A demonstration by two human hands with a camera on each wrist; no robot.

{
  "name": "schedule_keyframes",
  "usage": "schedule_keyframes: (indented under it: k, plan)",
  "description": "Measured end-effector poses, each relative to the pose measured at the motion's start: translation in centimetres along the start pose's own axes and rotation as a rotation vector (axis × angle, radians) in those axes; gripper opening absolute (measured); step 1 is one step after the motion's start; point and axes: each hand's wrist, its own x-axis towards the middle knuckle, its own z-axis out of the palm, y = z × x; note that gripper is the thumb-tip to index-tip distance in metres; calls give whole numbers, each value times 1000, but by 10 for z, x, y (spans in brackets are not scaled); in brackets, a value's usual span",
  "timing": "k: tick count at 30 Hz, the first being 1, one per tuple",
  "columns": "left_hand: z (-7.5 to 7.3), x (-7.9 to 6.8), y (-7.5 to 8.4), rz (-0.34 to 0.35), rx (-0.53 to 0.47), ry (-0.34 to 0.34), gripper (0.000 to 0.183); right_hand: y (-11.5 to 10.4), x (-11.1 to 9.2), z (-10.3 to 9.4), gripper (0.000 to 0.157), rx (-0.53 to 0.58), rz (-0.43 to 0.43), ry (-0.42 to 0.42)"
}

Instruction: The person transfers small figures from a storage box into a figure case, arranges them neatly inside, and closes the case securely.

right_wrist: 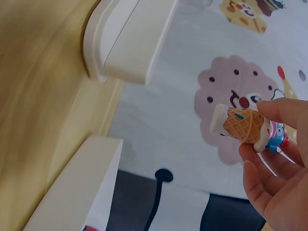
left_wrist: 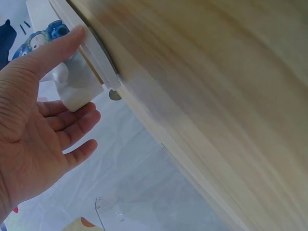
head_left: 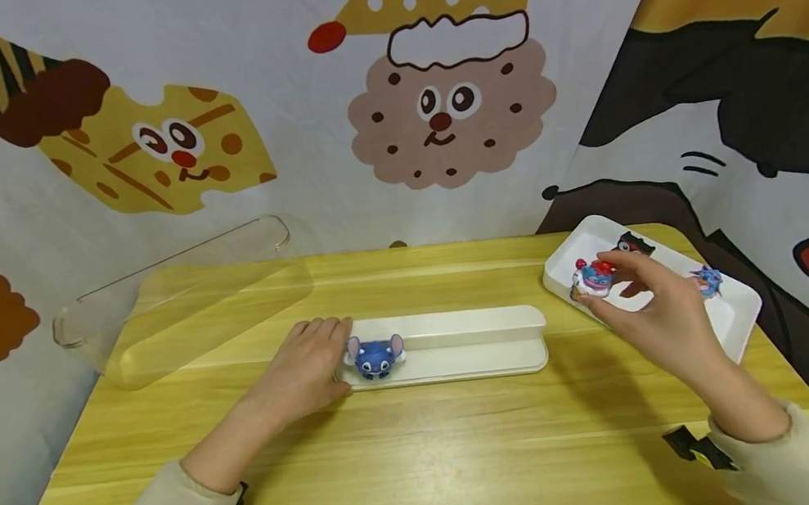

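Note:
My left hand (head_left: 305, 362) grips the left end of a white two-step display base (head_left: 475, 358), thumb along its front edge and fingers behind, as the left wrist view shows. Beside those fingers, a blue big-eared figurine (head_left: 374, 358) stands on the base's lower step. Over at the right, my right hand (head_left: 658, 308) pinches a small figurine (head_left: 592, 278) between thumb and fingertips, above a white tray (head_left: 735, 333). This figurine has a blue, white and red top; its waffle-cone lower part (right_wrist: 244, 126) shows in the right wrist view.
Inside the tray lie a blue spiky figurine (head_left: 707, 281) and a dark figurine (head_left: 633, 244), partly behind my right hand. A clear plastic cover (head_left: 196, 307) lies at the table's back left. A printed cloth (head_left: 310, 131) hangs behind the wooden table (head_left: 427, 464).

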Motion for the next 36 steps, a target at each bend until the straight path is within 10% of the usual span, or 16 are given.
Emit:
schedule_keyframes:
  k: [36]
  plan:
    - [-2,0,2,7,2,10,95,-48,9,62,53,204,-288,-159]
